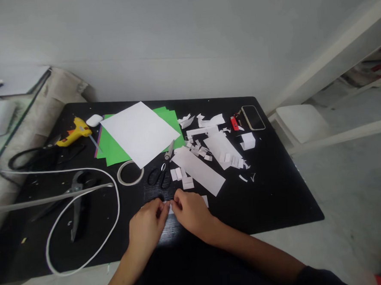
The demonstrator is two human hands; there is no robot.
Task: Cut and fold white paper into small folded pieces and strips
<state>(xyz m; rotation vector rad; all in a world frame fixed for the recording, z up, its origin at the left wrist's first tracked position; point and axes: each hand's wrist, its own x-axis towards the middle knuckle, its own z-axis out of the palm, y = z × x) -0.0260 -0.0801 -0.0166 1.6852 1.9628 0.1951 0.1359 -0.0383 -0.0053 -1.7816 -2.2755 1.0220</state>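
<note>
Both hands meet at the front of the black table (271, 197). My left hand (148, 222) is closed, its thumb and forefinger pinching the left end of a small white paper piece (170, 210). The fingers of my right hand (193, 211) are pressed together on the same piece, close to the left fingertips. Part of the paper is hidden by the fingers. Another white edge of paper (205, 200) shows beyond the right hand. Just above the hands lie small folded paper pieces (188, 182), a long white strip (201, 169) and black-handled scissors (163, 170).
White sheet (141, 132) on green sheets (113, 149), tape roll (131, 183), yellow glue gun (78, 131), large shears (76, 209) and a looped white cable (118, 203) lie left. Paper scraps (210, 121), a white paper box (248, 142) and a phone (253, 117) lie right.
</note>
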